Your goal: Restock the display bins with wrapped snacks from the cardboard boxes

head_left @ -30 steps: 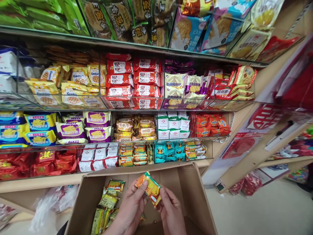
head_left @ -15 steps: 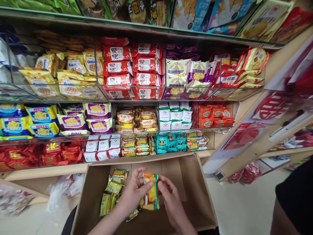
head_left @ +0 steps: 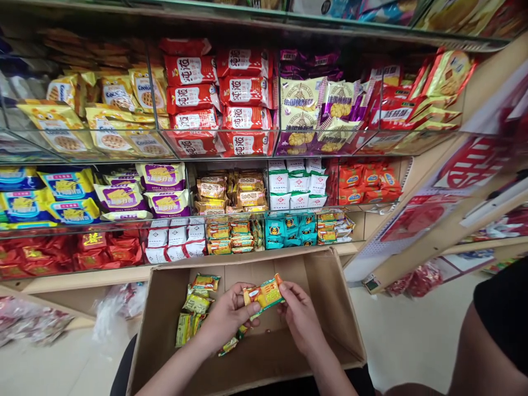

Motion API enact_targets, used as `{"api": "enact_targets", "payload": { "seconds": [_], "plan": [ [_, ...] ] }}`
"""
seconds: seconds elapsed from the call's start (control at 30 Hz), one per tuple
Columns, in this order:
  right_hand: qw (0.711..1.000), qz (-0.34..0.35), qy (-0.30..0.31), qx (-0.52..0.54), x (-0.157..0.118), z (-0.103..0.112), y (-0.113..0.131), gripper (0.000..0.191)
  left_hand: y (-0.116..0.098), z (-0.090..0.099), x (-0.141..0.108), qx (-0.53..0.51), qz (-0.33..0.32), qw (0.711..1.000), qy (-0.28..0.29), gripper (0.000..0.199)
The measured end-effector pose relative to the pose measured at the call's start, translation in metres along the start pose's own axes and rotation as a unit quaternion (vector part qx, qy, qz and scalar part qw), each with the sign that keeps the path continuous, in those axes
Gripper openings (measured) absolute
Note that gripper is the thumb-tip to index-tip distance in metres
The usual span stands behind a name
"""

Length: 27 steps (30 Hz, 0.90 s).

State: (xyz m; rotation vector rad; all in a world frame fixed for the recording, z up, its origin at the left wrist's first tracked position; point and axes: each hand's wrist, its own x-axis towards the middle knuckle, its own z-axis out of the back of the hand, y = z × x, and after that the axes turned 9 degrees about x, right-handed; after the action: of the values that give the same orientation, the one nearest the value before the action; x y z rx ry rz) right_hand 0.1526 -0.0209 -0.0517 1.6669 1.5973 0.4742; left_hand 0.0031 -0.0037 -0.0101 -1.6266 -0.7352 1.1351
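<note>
Between my two hands is a small yellow, orange and green snack packet [head_left: 264, 295], held over an open cardboard box [head_left: 334, 308]. My left hand [head_left: 233, 311] is closed on its left end, thumb on the front. Pinched at the upper right corner of the packet are the thumb and finger of my right hand [head_left: 299, 313]. Several loose snack packets [head_left: 197, 302] in yellow, green and orange lie in the left part of the box. Another packet [head_left: 229, 345] lies partly hidden below my left hand.
Shelves of wrapped biscuits rise behind the box, with red packets [head_left: 245, 91], yellow cookie packets [head_left: 109, 132] and teal packets [head_left: 291, 230] in clear compartments. A plastic bag [head_left: 113, 319] hangs below at left. A person's leg [head_left: 474, 352] is at the right.
The packet has turned from upright to nearly level, slanting up to the right. My right hand now pinches its corner. The view has tilted down slightly.
</note>
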Motion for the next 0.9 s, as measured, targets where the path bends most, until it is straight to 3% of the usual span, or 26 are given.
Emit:
{"api": "enact_targets", "payload": {
  "seconds": [0.17,0.27,0.43,0.53,0.63,0.7,0.8,0.83,0.9],
  "plan": [
    [0.987,0.046,0.036,-0.147,-0.002,0.000,0.000,0.027,-0.006,0.008,0.000,0.014,-0.036,0.999,0.013,0.027],
    [0.981,0.059,0.056,-0.174,-0.004,-0.002,0.001,0.023,-0.007,0.014,-0.001,0.019,-0.054,0.998,0.009,0.021],
    [0.967,0.024,0.148,-0.208,-0.003,0.003,-0.002,0.020,-0.002,0.020,0.000,0.035,-0.064,0.997,0.016,0.020],
    [0.958,0.022,0.156,-0.240,-0.002,0.009,-0.004,0.028,0.003,0.020,-0.001,0.059,-0.072,0.995,0.021,0.023],
    [0.945,0.041,0.166,-0.277,-0.001,0.007,0.003,0.032,0.000,0.025,-0.005,0.116,-0.099,0.988,-0.017,0.031],
    [0.941,0.067,0.153,-0.294,0.005,-0.001,0.015,0.027,-0.010,0.036,-0.006,0.195,-0.137,0.968,-0.080,0.034],
    [0.932,0.133,0.125,-0.313,0.024,-0.022,0.039,0.026,-0.033,0.067,-0.003,0.331,-0.211,0.902,-0.180,0.028],
    [0.921,0.157,0.119,-0.335,0.034,-0.031,0.046,0.026,-0.041,0.080,0.000,0.372,-0.221,0.878,-0.208,0.026],
    [0.873,0.191,0.113,-0.434,0.058,-0.049,0.054,0.025,-0.052,0.106,0.008,0.457,-0.191,0.831,-0.253,0.026]
  ]
}}
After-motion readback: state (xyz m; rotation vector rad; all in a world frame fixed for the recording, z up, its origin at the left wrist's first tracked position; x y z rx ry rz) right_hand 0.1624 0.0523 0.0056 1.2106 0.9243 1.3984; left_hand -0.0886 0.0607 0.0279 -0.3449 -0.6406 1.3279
